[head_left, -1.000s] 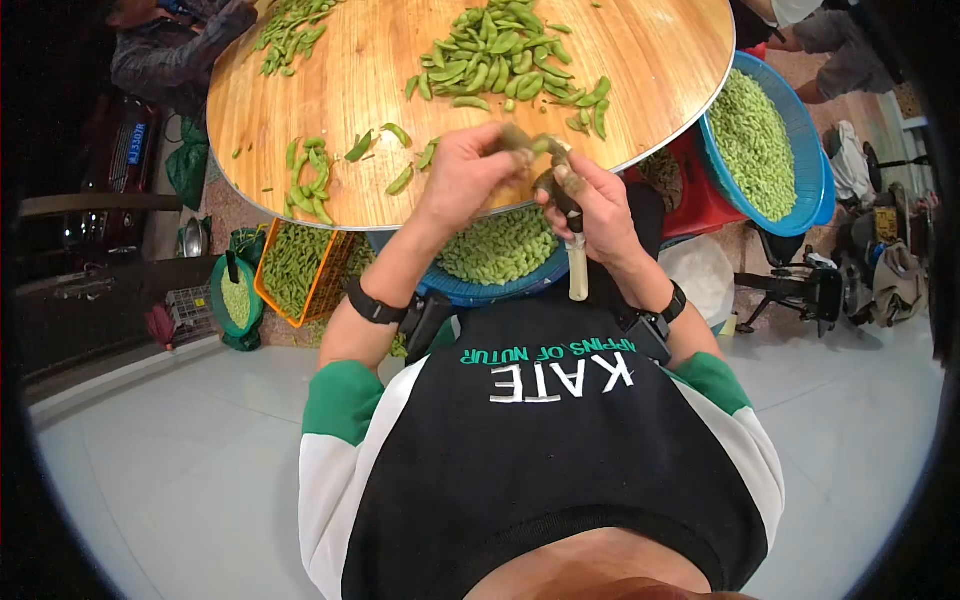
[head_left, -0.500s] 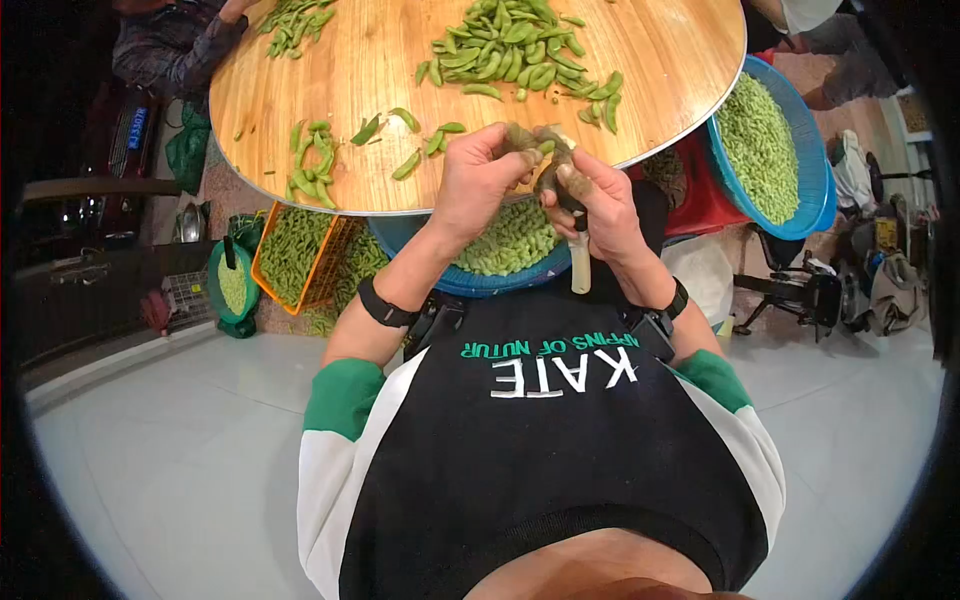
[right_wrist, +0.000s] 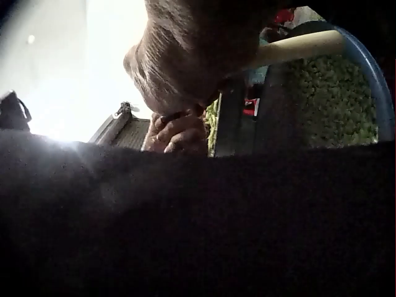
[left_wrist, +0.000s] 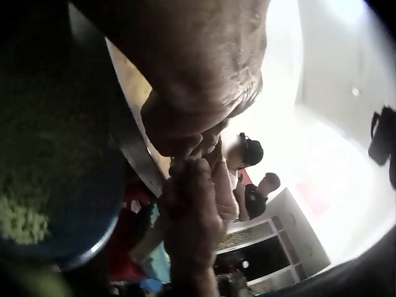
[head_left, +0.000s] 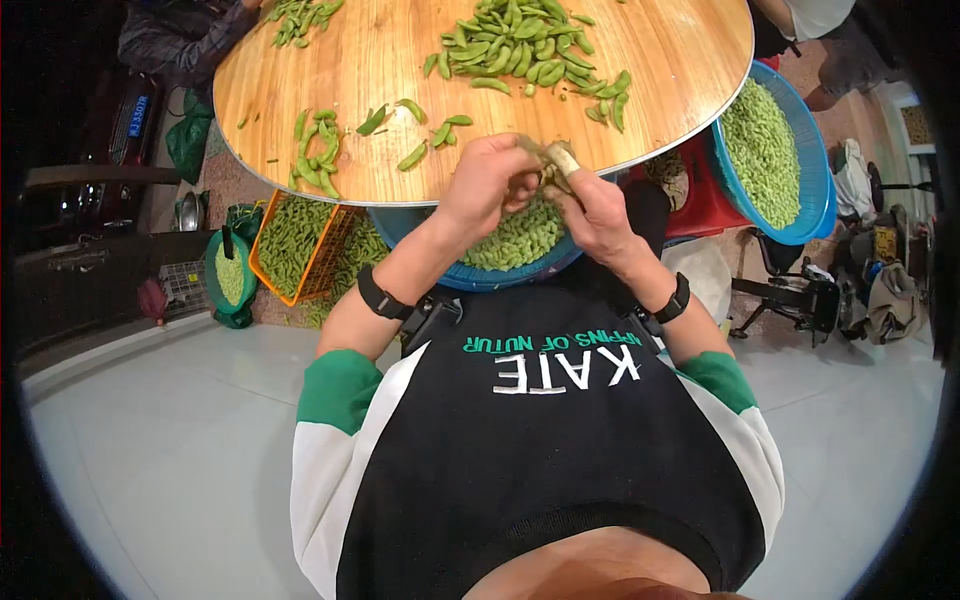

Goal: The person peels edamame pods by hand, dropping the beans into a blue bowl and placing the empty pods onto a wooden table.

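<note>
Both hands meet at the table's near edge, above a blue basin (head_left: 485, 280) of shelled green beans (head_left: 515, 240). My left hand (head_left: 485, 185) has curled fingers and pinches a bean pod, mostly hidden by the fingertips. Its fingertips come right up to those of my right hand (head_left: 603, 215), which grips a tool whose pale handle (right_wrist: 303, 48) sticks out from the palm in the right wrist view; its working end is hidden. Several loose pods (head_left: 412, 157) lie on the round wooden table (head_left: 360, 70) nearest the left hand, with a larger heap of pods (head_left: 520, 45) farther back.
At the right stands another blue basin (head_left: 822, 190) of shelled beans beside a red stool (head_left: 700, 200). An orange crate (head_left: 270, 270) of pods and a green basket (head_left: 212, 270) are on the left. Another person's sleeve (head_left: 185, 45) shows at the far left of the table.
The right hand has turned, so the pale handle that hung below it no longer shows in the head view. The green pod seen between the fingertips is now mostly covered.
</note>
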`<state>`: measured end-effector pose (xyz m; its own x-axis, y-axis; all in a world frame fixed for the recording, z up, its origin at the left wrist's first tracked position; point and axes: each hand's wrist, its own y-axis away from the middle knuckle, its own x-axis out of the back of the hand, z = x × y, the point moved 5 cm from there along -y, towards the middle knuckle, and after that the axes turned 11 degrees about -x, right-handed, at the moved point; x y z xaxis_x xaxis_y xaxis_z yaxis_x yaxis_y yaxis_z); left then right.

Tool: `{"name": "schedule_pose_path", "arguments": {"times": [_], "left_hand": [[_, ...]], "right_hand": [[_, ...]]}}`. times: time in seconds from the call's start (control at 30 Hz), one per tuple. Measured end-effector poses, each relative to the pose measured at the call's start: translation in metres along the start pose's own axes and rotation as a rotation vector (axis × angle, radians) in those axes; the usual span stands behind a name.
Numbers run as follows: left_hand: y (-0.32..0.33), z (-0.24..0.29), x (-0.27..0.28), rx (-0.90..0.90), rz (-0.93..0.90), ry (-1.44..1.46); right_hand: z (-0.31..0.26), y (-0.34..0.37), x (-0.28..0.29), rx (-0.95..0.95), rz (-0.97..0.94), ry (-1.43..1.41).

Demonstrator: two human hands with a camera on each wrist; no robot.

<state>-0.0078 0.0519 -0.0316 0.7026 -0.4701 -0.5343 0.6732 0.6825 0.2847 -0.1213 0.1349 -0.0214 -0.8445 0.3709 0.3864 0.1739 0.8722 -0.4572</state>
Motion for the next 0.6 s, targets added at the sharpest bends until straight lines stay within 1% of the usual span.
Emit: {"name": "schedule_pose_path", "arguments": {"times": [0.03, 0.07, 0.13, 0.17, 0.2, 0.27, 0.3, 0.33, 0.37, 0.4, 0.47, 0.5, 0.53, 0.6], "left_hand": [[-0.002, 0.003, 0.002, -0.117, -0.011, -0.227], [-0.001, 0.002, 0.004, -0.116, -0.009, -0.226], [0.004, 0.006, 0.002, -0.158, -0.047, -0.277], [0.005, 0.007, 0.003, -0.158, -0.044, -0.278], [0.007, 0.008, 0.006, -0.132, -0.058, -0.27], [0.014, 0.014, 0.01, -0.107, -0.068, -0.263], [0.019, 0.021, 0.011, -0.118, -0.037, -0.318], [0.023, 0.028, 0.013, -0.128, -0.008, -0.372], [0.025, 0.039, 0.015, -0.264, 0.01, -0.562], [0.026, 0.046, 0.02, -0.268, 0.012, -0.564], [0.038, 0.086, 0.014, -0.931, 0.165, -1.585], [0.037, 0.093, 0.015, -0.88, 0.251, -1.885], [0.031, 0.092, 0.017, -0.882, 0.249, -1.887], [0.015, 0.091, 0.016, -1.033, 0.257, -1.797]], "right_hand": [[0.002, 0.004, -0.001, -0.164, -0.035, -0.06], [-0.002, 0.003, -0.001, -0.165, -0.036, -0.061], [-0.001, 0.0, -0.001, -0.406, -0.027, -0.301], [0.003, 0.0, -0.001, -0.39, -0.019, -0.243], [0.007, 0.002, -0.002, -0.386, -0.021, -0.247], [0.016, 0.007, -0.007, -0.413, -0.097, -0.286], [0.016, 0.006, -0.006, -0.411, -0.099, -0.289], [0.013, 0.005, -0.007, -0.365, -0.141, -0.256], [0.009, 0.004, -0.007, -0.318, -0.182, -0.223], [0.008, 0.004, -0.006, -0.314, -0.182, -0.225], [0.0, 0.006, -0.011, -0.222, -0.339, -0.22], [0.0, 0.008, -0.017, -0.174, -0.374, -0.211], [0.001, 0.009, -0.017, -0.173, -0.371, -0.211], [-0.002, 0.008, -0.015, -0.14, -0.341, -0.112]]}}
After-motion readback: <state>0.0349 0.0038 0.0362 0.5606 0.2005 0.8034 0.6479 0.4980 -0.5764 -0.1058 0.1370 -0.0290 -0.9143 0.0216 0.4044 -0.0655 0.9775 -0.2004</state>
